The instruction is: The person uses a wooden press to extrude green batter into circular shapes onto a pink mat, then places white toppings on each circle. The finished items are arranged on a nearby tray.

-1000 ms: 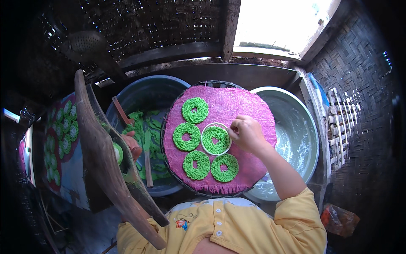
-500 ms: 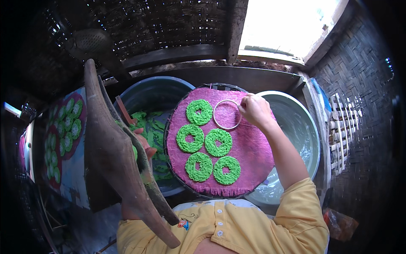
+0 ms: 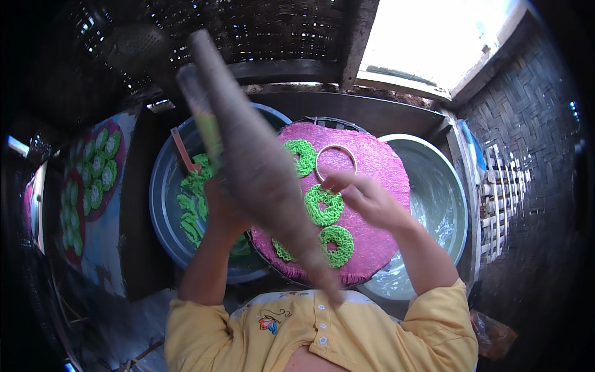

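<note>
A long, two-handled wooden press (image 3: 257,164), blurred by motion, slants over the left half of a pink-cloth-covered round tray (image 3: 378,229). Behind it, my left hand (image 3: 224,201) is closed around the press, its fingers mostly hidden. My right hand (image 3: 365,198) hovers over the tray, slightly curled, fingers and thumb apart, holding nothing visible. Just beyond its fingertips lies a pale thin ring (image 3: 354,162) on the cloth. Rings of green noodle-like strands, such as the green strand ring (image 3: 323,214) below my right fingers, lie on the tray; the press partly covers some.
Left of the tray, a blue basin (image 3: 162,214) holds green dough (image 3: 192,208) and an orange-brown stick (image 3: 182,152). A pale basin (image 3: 443,186) of water stands on the right. Finished green rings (image 3: 99,164) lie at far left. Woven walls surround the bench.
The press has swung rightward over the tray, carried by my left hand. My right hand has left the pale ring and come nearer me and slightly left, its fist loosening.
</note>
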Demonstrator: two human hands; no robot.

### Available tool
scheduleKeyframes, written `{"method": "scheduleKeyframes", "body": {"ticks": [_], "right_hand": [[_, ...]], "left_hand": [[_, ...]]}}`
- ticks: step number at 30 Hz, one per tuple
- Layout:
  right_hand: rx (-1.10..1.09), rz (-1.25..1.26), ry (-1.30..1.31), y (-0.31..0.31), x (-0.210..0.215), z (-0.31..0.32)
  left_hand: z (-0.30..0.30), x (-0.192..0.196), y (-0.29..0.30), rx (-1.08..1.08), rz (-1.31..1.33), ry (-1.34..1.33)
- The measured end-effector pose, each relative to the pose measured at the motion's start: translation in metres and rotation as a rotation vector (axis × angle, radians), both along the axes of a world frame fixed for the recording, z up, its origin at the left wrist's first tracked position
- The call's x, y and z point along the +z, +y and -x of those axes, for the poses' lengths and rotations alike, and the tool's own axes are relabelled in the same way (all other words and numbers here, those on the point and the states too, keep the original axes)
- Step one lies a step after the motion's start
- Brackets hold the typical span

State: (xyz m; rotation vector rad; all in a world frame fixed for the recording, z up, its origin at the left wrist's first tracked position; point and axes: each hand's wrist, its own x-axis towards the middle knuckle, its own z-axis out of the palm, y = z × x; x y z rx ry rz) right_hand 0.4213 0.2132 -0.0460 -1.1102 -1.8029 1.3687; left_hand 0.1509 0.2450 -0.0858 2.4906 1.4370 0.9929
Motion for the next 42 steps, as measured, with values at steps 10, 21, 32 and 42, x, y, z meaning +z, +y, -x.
{"method": "scheduleKeyframes", "body": {"ticks": [10,21,32,42], "right_hand": [[0.09,0.675,0.564,-0.041,0.004,-0.058],[-0.213,0.745,0.094,-0.004,0.004,-0.145],[-0.271,0.364,-0.173,0.005,-0.009,-0.102],[-0.456,0.302,-0.38,0.01,0.021,-0.089]], "left_hand": [[-0.075,0.07,0.105,-1.177,1.064,-1.698],[-0.145,0.023,0.16,-1.244,1.022,-1.998],[-0.116,0.004,0.169,-1.056,0.977,-2.019],[-0.136,0.003,0.175,-1.004,0.997,-2.159]]}}
